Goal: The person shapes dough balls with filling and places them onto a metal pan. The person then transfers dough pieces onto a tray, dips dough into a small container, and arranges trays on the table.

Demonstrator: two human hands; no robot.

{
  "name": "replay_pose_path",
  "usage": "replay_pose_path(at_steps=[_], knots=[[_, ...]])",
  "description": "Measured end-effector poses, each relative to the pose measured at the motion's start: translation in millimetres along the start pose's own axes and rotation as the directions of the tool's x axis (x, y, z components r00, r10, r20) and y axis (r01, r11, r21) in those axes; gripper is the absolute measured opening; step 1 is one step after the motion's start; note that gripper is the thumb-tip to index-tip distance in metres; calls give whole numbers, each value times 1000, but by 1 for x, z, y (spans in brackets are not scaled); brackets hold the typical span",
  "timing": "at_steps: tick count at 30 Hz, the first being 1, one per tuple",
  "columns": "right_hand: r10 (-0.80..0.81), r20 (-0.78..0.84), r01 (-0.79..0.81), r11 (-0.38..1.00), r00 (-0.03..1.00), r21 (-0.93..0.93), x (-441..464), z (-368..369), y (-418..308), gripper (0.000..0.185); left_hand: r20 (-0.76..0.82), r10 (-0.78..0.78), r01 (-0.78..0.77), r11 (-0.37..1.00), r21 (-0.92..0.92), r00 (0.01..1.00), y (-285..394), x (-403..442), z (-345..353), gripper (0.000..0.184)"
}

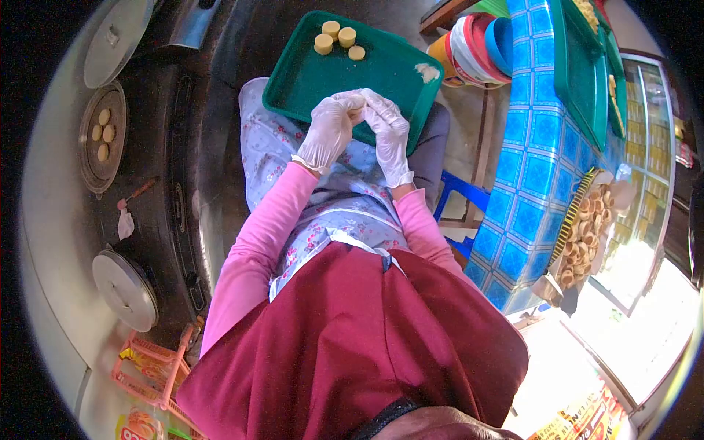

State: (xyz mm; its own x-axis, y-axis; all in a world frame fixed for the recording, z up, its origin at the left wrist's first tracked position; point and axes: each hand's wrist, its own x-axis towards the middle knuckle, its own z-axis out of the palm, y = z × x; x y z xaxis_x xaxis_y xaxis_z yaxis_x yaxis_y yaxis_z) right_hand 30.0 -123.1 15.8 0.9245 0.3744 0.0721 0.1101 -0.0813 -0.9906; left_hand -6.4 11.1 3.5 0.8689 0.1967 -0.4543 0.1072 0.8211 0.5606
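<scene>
A green tray (293, 81) rests across my lap. On its far left part stand several small round yellow cakes (347, 37). A white crumbly smear (427, 72) lies near the tray's right corner. My left hand (328, 132), in a white glove, meets my right hand (389, 130), gloved the same way, above the tray's near edge. The fingers of both are bent and pressed together at the tips. Whatever is between them, if anything, is hidden by the gloves.
To the left, a dark stove top carries a round pan (112, 158) with several small cakes and a lidded pan (125, 291). At right is a table with a blue checked cloth (524, 169), holding green trays (583, 66) and a basket of pastry shells (587, 227). Stacked buckets (469, 48) stand behind.
</scene>
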Motion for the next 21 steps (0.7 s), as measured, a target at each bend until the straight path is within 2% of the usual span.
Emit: replay_pose_path(at_steps=[1,2,3,4,7,8,9,10,13,14,17,18,21], knots=[[116,6,-115,970,993,213,2,1,3,32,24,13,-13,1000,0,1000,4,-4,5,19],[227,37,-222,883,973,415,3,2,7,31,34,-26,26,1000,10,999,7,-8,9,19],[325,91,-314,743,941,591,5,3,9,30,45,-66,66,998,20,997,10,-12,14,20],[354,122,-335,636,927,696,8,3,10,27,55,-106,105,994,31,993,12,-14,16,20],[203,71,-212,856,977,471,9,1,12,30,66,-132,130,991,40,989,8,-9,4,24],[29,35,-36,978,999,207,9,-2,11,30,53,-113,111,993,38,992,6,-8,1,24],[-148,48,152,985,988,-78,10,-7,1,30,42,-95,93,995,36,995,7,-12,5,23],[-311,111,330,877,944,-349,11,-9,-7,31,31,-77,76,997,34,997,8,-14,7,23],[-504,172,498,632,846,-593,12,-10,-14,33,27,-75,74,997,22,997,3,-6,1,21],[-462,185,468,631,867,-619,10,-9,-16,32,34,-73,72,997,37,997,0,-4,0,21],[-225,32,225,938,974,-265,6,-1,-10,32,56,-36,33,998,54,998,4,-6,7,23],[-148,44,153,978,988,-145,5,0,-19,40,67,-5,3,999,41,998,4,-7,11,23],[-102,-19,101,994,995,-52,2,7,-10,59,98,51,-44,997,-66,994,9,-14,22,26]])
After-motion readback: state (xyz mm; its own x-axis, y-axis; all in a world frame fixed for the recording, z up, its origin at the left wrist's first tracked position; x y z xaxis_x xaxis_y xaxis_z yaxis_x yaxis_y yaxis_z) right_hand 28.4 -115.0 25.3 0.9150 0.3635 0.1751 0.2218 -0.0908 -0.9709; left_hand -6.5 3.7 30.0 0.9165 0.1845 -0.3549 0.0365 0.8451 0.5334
